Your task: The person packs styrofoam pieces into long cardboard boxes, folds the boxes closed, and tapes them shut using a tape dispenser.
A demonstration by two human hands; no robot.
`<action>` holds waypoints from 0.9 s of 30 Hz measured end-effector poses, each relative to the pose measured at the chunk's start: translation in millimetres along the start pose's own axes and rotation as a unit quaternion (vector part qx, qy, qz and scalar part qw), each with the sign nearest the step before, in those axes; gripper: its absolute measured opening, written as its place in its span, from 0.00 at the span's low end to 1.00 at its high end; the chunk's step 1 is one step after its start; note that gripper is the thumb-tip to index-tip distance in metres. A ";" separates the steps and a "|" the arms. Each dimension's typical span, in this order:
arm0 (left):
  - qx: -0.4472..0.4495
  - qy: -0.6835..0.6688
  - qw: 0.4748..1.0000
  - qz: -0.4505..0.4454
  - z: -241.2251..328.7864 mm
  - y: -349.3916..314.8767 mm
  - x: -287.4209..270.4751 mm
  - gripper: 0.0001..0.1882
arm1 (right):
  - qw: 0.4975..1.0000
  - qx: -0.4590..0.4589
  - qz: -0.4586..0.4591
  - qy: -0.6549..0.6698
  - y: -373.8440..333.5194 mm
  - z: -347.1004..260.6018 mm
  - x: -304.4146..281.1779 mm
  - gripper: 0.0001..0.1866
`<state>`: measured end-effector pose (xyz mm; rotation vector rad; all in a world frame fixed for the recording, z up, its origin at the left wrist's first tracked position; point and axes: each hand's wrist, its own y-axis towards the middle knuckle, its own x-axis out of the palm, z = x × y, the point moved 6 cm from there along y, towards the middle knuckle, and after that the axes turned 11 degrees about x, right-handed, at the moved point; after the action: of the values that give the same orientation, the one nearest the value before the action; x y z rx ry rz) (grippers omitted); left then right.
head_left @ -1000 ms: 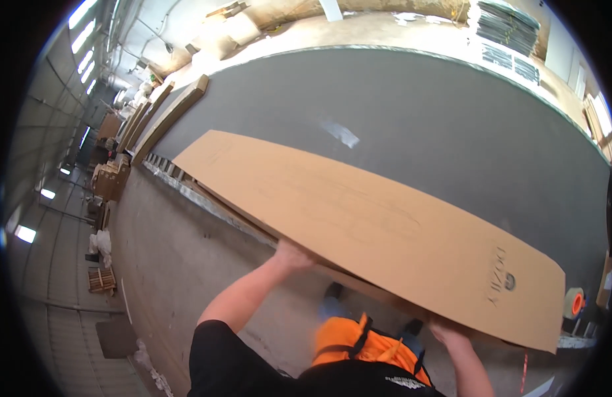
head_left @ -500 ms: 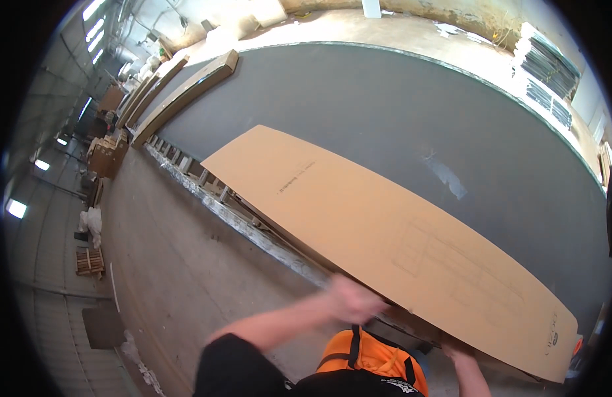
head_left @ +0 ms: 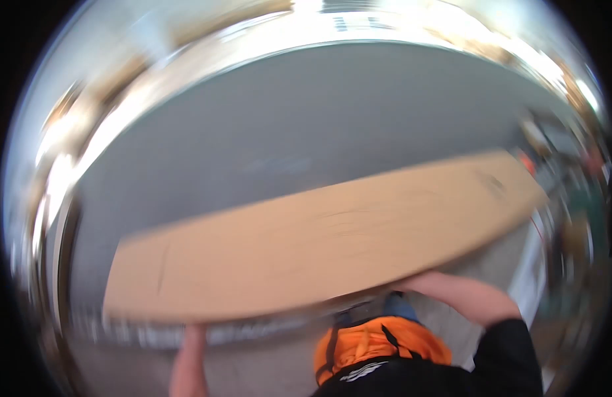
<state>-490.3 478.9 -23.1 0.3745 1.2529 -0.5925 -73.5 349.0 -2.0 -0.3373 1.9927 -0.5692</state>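
Observation:
A long, flat cardboard box point(head_left: 306, 248), brown with faint dark print, lies crosswise before me along the near side of a large grey table point(head_left: 352, 112). Its near edge sticks out past the table's edge. My left hand point(head_left: 195, 329) grips that edge toward the box's left end, its fingers hidden by the cardboard. Further right, my right hand point(head_left: 412, 283) holds the same edge from below, just in front of my body; its fingers are out of sight too.
Orange cloth point(head_left: 382, 347) hangs at my waist, close to the box. A small orange-red item point(head_left: 525, 161) sits by the box's far right corner. A brown strip point(head_left: 62, 258) stands along the table's left end. Blurred goods line the right side.
My view has swung to the right. The box has turned from slanting down rightward to slanting up rightward in view. My left hand has moved left along its near edge.

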 end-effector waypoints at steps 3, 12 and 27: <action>-0.001 -0.024 0.999 -0.046 91.1 5.5 7.4 0.24 | 0.982 -0.062 0.027 0.175 33.6 -16.5 34.5 0.28; 0.004 0.094 0.994 -0.053 197.1 27.7 32.5 0.27 | 0.967 0.082 0.239 -0.029 -127.2 154.7 -96.5 0.24; 0.043 0.118 0.986 -0.112 456.4 148.5 78.6 0.28 | 0.956 0.043 0.288 -0.040 -131.2 309.5 -138.4 0.29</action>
<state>-33.0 319.8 22.5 0.3876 1.5123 -0.8140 264.2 224.7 49.4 0.2695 1.8605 -0.2598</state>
